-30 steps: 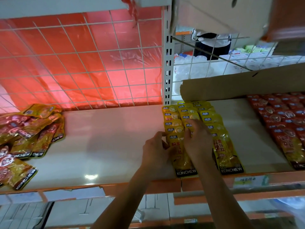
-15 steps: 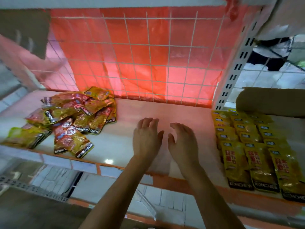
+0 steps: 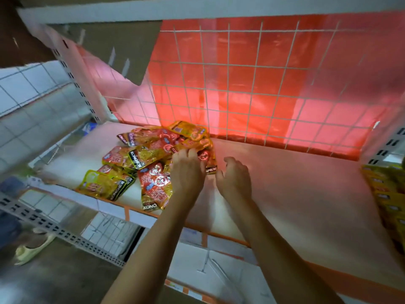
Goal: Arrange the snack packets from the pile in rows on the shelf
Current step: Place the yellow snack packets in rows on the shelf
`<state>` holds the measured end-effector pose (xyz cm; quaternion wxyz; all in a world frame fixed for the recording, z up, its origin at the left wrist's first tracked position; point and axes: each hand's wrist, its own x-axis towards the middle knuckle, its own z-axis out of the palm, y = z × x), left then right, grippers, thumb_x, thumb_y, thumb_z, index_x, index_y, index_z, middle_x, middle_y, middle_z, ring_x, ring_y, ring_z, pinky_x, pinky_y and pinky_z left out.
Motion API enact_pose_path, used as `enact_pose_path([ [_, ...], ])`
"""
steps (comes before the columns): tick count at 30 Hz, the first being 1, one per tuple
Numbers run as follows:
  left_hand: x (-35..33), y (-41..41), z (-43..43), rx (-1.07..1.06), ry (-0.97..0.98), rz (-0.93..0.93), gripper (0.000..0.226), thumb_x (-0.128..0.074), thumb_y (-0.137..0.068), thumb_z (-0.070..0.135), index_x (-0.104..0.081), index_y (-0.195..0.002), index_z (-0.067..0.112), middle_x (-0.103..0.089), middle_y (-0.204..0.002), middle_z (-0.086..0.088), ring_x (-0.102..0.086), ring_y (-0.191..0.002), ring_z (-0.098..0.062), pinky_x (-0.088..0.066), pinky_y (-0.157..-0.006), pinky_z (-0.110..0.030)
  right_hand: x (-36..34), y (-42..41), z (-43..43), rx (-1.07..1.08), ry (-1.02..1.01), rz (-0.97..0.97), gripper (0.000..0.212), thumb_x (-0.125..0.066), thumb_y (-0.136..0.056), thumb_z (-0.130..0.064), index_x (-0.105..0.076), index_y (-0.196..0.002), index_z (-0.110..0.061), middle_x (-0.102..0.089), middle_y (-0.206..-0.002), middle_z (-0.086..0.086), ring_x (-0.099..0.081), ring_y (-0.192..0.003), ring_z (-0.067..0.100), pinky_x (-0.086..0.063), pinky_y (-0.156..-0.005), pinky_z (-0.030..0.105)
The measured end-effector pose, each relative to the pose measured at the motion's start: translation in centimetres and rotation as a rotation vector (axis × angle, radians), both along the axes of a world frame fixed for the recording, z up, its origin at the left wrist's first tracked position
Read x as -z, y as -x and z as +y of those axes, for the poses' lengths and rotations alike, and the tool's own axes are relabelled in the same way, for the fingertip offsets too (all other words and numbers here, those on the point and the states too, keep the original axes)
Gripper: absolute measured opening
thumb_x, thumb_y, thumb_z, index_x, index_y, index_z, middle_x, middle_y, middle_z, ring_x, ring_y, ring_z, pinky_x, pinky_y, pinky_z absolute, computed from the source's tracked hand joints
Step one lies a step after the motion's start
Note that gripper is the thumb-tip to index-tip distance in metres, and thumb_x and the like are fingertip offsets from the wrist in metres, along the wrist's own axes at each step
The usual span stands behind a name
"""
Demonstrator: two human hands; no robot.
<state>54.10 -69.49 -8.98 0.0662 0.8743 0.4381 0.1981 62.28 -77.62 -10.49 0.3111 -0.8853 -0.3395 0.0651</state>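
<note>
A loose pile of red and yellow snack packets (image 3: 144, 159) lies on the left part of the white shelf (image 3: 295, 194). My left hand (image 3: 188, 172) reaches over the pile's right edge, fingers spread and lying on the packets. My right hand (image 3: 234, 178) hovers just right of the pile with loosely curled fingers, holding nothing. At the far right edge, the yellow packets (image 3: 385, 194) laid in rows are partly in view.
A white wire grid (image 3: 252, 88) with red plastic sheet behind closes the shelf's back. A perforated upright (image 3: 72, 69) stands at the left. The shelf has an orange front edge (image 3: 219, 233). Below are white boxes (image 3: 197, 266) and a slipper (image 3: 32, 249) on the floor.
Both hands left the yellow rows at the right and travelled left across the shelf to the pile. The view swung left with them; my left hand now touches the pile.
</note>
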Motion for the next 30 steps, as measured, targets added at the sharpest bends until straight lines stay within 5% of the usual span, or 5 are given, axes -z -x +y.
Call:
enact_pose_path([
  [8,-1.0,-1.9,6.2,0.09,0.105,0.211,0.044,-0.046,-0.097,0.033,-0.041,-0.13,0.004,-0.052,-0.128,-0.019,-0.043,-0.121,-0.037,-0.035,-0.098,-0.042,0.3,-0.9,5.6,0.065,0.115,0.004,0.029,-0.048,-0.095,-0.022,-0.046,-0.116,-0.002,-0.061,-0.115,0.019,-0.056,-0.108,0.037,-0.044,-0.082,0.038],
  [12,-0.4,-2.2,6.3,0.091,0.091,0.247,0.047,-0.053,-0.093,0.031,-0.041,-0.13,0.004,-0.048,-0.13,-0.02,-0.04,-0.123,-0.037,-0.036,-0.099,-0.043,0.3,-2.0,6.1,0.147,0.075,0.236,0.032,-0.056,-0.09,-0.032,-0.055,-0.107,-0.005,-0.062,-0.111,0.017,-0.06,-0.104,0.037,-0.045,-0.075,0.033],
  [17,-1.1,-2.4,5.5,0.061,0.142,0.12,0.056,-0.064,-0.085,0.031,-0.042,-0.126,-0.001,-0.041,-0.125,-0.021,-0.05,-0.109,-0.039,-0.043,-0.09,-0.045,0.2,-3.1,4.8,0.192,-0.073,0.468,0.024,-0.062,-0.08,-0.025,-0.066,-0.091,-0.005,-0.063,-0.088,0.013,-0.061,-0.082,0.026,-0.046,-0.065,0.035],
  [22,-1.3,-2.9,3.7,0.036,0.245,0.075,0.069,-0.072,-0.077,0.046,-0.043,-0.124,0.005,-0.04,-0.124,-0.019,-0.058,-0.102,-0.044,-0.048,-0.082,-0.045,0.1,-4.3,1.3,0.173,-0.203,0.681,0.009,-0.06,-0.08,-0.011,-0.064,-0.083,-0.017,-0.067,-0.093,0.011,-0.064,-0.084,0.025,-0.057,-0.082,0.042],
  [30,-0.4,-6.8,-1.5,0.121,0.568,-0.247,0.06,-0.079,-0.072,0.043,-0.056,-0.115,0.008,-0.068,-0.099,-0.014,-0.064,-0.099,-0.028,-0.048,-0.081,-0.036,-0.5,-8.2,-5.4,0.254,-0.246,0.575,0.025,-0.067,-0.08,-0.021,-0.06,-0.101,-0.01,-0.066,-0.106,0.015,-0.064,-0.097,0.033,-0.054,-0.083,0.05],
])
